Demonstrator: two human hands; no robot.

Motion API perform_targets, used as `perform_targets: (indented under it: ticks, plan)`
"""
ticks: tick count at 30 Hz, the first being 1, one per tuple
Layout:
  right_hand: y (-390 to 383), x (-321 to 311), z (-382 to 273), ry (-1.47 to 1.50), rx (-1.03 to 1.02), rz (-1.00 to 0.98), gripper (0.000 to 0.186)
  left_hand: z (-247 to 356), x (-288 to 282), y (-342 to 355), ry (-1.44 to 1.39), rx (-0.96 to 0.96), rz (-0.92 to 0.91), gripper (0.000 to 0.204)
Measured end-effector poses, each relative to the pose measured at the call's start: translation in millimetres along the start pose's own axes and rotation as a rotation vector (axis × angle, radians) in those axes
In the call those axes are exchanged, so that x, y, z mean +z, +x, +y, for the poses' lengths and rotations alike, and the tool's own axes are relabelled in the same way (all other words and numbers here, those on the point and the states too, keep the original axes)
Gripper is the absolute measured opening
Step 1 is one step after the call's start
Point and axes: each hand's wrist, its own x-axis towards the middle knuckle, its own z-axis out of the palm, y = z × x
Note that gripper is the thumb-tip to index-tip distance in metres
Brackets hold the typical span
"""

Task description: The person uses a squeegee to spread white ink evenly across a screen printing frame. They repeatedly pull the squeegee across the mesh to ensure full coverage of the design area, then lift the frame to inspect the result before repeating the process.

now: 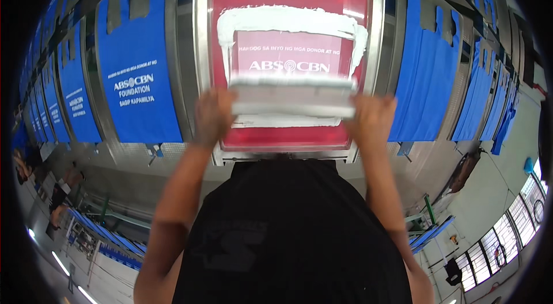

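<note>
A pale, wide squeegee (292, 97) lies crosswise over a screen-printing frame (202, 33) with a metal rim and a red mesh (276, 140). My left hand (215, 115) is closed round its left end, and my right hand (373, 117) grips the right end. Both hands and the squeegee are slightly smeared by motion. Thick white ink (282, 18) forms a rough band along the far side and down both sides of a lighter, lettered window in the mesh. More white ink (288, 121) shows just on the near side of the squeegee.
Flat blue fabric pieces with cut-out handles lie in rows to the left (141, 117) and right (423, 68); those on the left carry white print. Metal clamps (154, 151) stick out at the table's near edge. Other people (57, 203) stand at the far left. Barred windows (489, 252) are at lower right.
</note>
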Motion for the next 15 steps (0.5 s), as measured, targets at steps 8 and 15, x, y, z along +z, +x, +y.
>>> perform_targets:
  ticks: [8, 15]
  plan:
    - [-13.5, 47.6, 1.1, 0.015, 0.079, 0.067, 0.038, 5.1, 31.2, -20.3, 0.022, -0.047, 0.005, 0.036]
    - [169.7, -2.0, 39.7, -0.129, 0.175, -0.286, 0.047, -54.1, -1.7, 176.7, -0.148, 0.037, -0.070, 0.035]
